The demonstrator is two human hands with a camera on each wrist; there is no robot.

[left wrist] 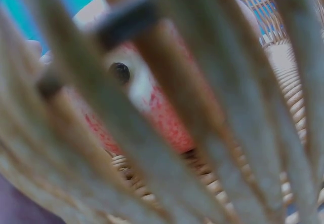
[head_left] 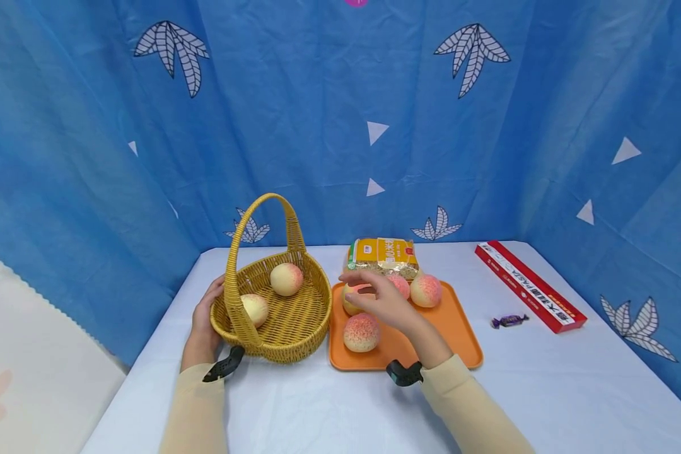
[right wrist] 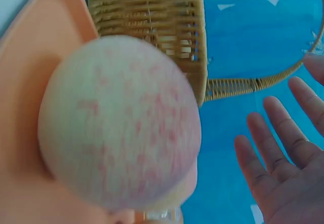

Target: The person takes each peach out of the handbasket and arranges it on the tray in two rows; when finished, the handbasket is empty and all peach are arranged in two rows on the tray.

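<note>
A yellow wicker basket with a tall handle stands on the left, with two peaches, a rear peach and a front peach, inside. My left hand holds its left rim; through blurred slats, the left wrist view shows a peach. My right hand hovers over the orange tray, its fingers extended and apart from the fruit. On that tray lie several peaches, among them a red-speckled peach in front and a pink peach at the back. My hand partly hides another peach.
Behind the tray lies a yellow bag of grain. To the right are a purple-wrapped candy and a long red pasta box. A blue curtain borders the white table at the back and sides.
</note>
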